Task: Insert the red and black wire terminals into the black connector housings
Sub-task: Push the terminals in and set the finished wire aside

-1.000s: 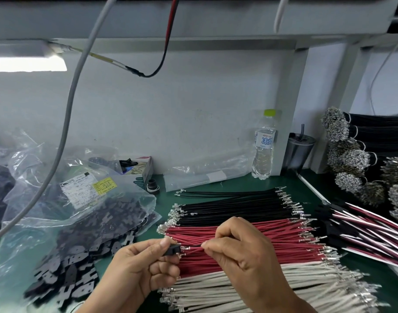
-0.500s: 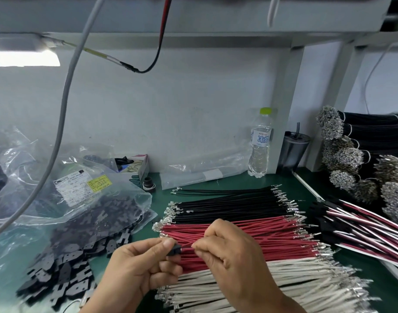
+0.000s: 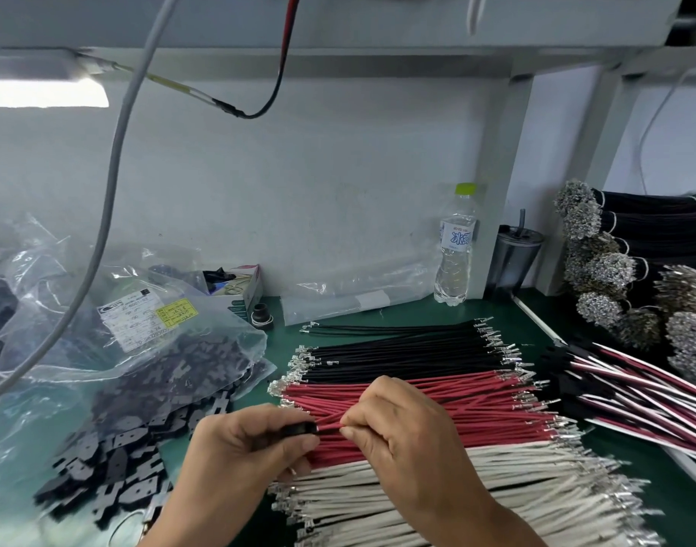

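My left hand (image 3: 251, 448) pinches a small black connector housing (image 3: 299, 429) between thumb and forefinger. My right hand (image 3: 401, 436) pinches a red wire (image 3: 329, 427) close to its end, and that end meets the housing's right side; its terminal is hidden. Beneath both hands lie rows of cut wires with metal terminals: black wires (image 3: 409, 349) at the back, red wires (image 3: 476, 404) in the middle, white wires (image 3: 456, 491) nearest me. Loose black housings (image 3: 117, 452) spill from a clear plastic bag (image 3: 133, 349) on the left.
Finished red, white and black harnesses (image 3: 634, 392) lie at the right, with bundled black wires (image 3: 634, 246) stacked behind. A water bottle (image 3: 454, 246), a dark tumbler (image 3: 514, 258) and a small box (image 3: 243, 288) stand by the back wall. A grey cable (image 3: 113, 183) hangs on the left.
My right hand has moved left toward my left hand, and the bare terminal seen earlier between them no longer shows. The view has shifted slightly.
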`<state>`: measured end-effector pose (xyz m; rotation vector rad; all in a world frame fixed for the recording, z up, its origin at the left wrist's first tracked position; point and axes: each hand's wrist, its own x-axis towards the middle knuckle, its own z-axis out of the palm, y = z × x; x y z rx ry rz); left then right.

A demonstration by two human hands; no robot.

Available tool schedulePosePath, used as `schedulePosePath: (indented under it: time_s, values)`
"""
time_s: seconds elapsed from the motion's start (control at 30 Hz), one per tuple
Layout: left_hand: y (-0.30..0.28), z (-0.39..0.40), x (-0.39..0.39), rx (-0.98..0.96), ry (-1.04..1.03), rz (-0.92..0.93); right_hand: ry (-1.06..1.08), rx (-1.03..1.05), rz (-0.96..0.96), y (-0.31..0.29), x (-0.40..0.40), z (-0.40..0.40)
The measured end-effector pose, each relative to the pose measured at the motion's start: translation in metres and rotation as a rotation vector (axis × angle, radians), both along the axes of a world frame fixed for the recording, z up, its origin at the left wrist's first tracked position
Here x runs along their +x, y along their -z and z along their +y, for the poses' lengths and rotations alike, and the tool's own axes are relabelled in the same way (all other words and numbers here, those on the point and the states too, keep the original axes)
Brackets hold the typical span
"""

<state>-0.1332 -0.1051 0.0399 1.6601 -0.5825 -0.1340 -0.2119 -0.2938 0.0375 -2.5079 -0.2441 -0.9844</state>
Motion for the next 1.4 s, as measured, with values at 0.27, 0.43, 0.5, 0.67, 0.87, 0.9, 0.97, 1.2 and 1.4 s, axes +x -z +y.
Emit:
schedulePosePath:
  time_s: [0.27, 0.43, 0.5, 0.67, 0.87, 0.9, 0.97, 1.2, 1.4]
  values:
    - [0.0, -0.004, -0.001, 0.013, 0.026, 0.042, -0.05, 0.054, 0.109, -0.001, 0.0, -0.007]
    - [0.0, 0.0, 0.002, 0.031, 0.016, -0.01, 0.034, -0.099, -0.01, -0.014, -0.007, -0.009]
    - [0.004, 0.003, 0.008, 0.001, -0.041, 0.002, -0.036, -0.098, 0.039, -0.015, -0.01, -0.007]
    - [0.005, 0.007, 0.014, -0.02, -0.044, 0.071, -0.209, -0.206, 0.436, -0.001, -0.006, -0.001]
    - [0.009, 0.005, 0.018, -0.001, -0.058, 0.06, -0.195, -0.177, 0.437, 0.002, -0.003, -0.004]
    - [0.009, 0.005, 0.019, 0.001, -0.062, 0.054, -0.18, -0.167, 0.438, 0.001, -0.004, -0.003]
    - [0.009, 0.007, 0.02, 0.004, -0.057, 0.048, -0.146, -0.115, 0.437, -0.003, -0.006, -0.002]
    - [0.01, 0.007, 0.023, -0.063, -0.024, 0.128, -0.045, 0.07, 0.312, -0.016, -0.01, -0.008]
    - [0.011, 0.006, 0.021, -0.071, 0.042, 0.137, 0.025, 0.083, 0.062, -0.014, -0.009, -0.002]
